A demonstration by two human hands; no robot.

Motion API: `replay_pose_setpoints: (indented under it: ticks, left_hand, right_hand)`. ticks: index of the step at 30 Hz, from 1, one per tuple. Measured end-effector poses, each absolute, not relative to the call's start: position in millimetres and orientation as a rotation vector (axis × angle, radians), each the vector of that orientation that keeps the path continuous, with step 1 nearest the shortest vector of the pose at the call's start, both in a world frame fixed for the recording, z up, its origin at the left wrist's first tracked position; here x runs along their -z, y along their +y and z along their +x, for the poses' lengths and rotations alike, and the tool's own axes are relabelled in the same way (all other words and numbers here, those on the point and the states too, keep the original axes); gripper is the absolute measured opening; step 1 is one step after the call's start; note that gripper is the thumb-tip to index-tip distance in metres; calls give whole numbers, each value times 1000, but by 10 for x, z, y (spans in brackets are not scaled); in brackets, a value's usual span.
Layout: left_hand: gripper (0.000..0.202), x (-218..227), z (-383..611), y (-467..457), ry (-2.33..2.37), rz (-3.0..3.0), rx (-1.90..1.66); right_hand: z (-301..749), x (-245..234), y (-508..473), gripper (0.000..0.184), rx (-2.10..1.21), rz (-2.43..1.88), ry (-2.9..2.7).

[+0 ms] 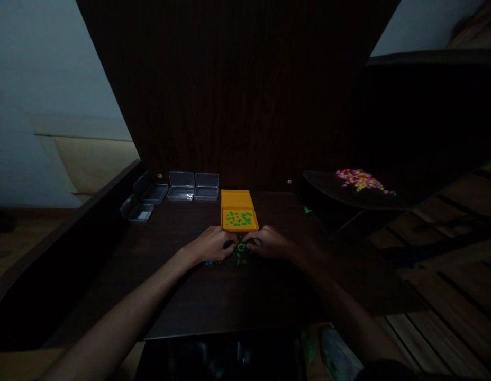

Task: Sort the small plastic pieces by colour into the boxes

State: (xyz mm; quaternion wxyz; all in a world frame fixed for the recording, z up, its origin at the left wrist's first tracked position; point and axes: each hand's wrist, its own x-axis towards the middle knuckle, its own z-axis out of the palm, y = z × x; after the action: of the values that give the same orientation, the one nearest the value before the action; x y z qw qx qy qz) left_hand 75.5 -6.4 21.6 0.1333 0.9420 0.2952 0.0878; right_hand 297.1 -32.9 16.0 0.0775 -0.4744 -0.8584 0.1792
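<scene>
My left hand [214,244] and my right hand [271,243] rest low over the dark tabletop, facing each other with fingers curled into a pinch. Between their fingertips lies a small ring of green pieces [241,247], with several loose green bits [239,261] just below it. Whatever the fingertips hold is too small to make out. Right behind the hands stands an open yellow box [237,199], its tray holding many small green pieces [238,218]. A few blue bits [208,263] show beneath my left hand.
Several clear plastic boxes with raised lids, such as this one [181,193], stand at the back left. Pink, yellow and white pieces [360,180] are heaped on a dark curved surface at right. A dark panel [237,95] rises behind; a raised edge [82,227] borders the left.
</scene>
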Motion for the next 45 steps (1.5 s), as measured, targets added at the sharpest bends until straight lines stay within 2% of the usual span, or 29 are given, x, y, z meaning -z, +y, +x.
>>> replay_pose_setpoints:
  ticks: [13,20,28,36,45]
  left_hand:
    - [34,-251,629,54,809,2616,-226]
    - [27,-334,536,94,725,2476,-207]
    - [17,-495,450,60,663,2345,38]
    - [8,-401,494,57,637,2351,87]
    - [10,-361,507,58,663,2379,111]
  right_hand:
    - [2948,-140,-370,27,-434,-1430,-2657]
    - [2972,-110,-376,26,-424,-1390,-2652]
    - [2987,-98,-352,25,-438,-1377,-2660]
    - [2986,-128,-353,25,-452,-1395,-2671]
    - [2954,-78,-344,30,-340,-1577,-2542]
